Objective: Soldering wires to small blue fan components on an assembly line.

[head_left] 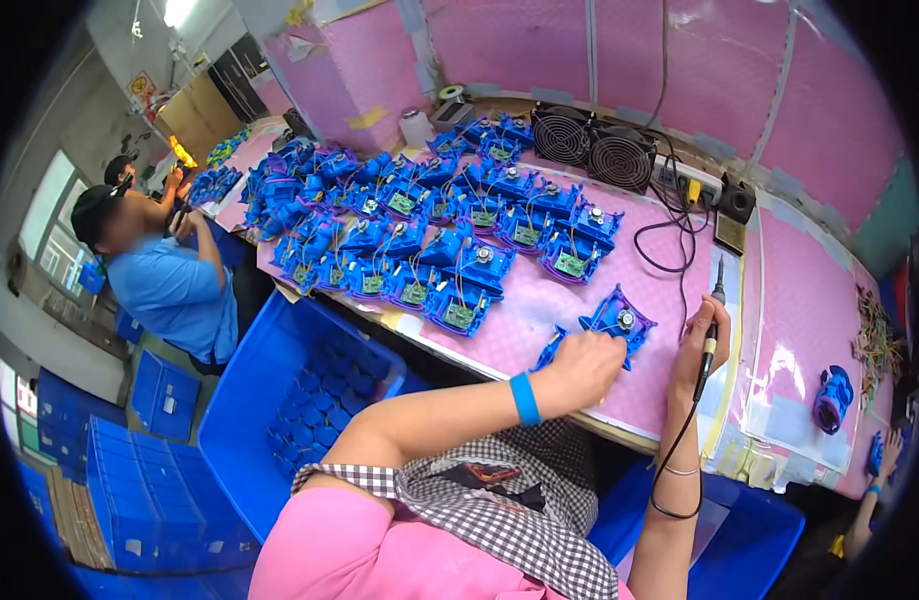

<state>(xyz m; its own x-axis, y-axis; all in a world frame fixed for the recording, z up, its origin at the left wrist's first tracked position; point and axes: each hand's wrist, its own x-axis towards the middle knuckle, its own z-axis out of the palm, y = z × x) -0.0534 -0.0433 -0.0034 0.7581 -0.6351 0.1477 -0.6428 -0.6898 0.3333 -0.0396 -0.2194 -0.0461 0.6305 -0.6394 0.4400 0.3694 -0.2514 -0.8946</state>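
OK, seeing left hand [584, 368] curled over near edge of blue shell [609, 311], with forearm angled in from lower left. Can't see fingertips, so can't tell whether pinching anything. Got right hand [701, 345] clamped round iron [719, 288], with forearm nearly upright and tip pointing up, apart from shell. Find shell on pink bench [539, 300] near front edge, right of rows of units [459, 318]. Can't read print on apron [434, 515] patch or wall sign [141, 85]; too small.
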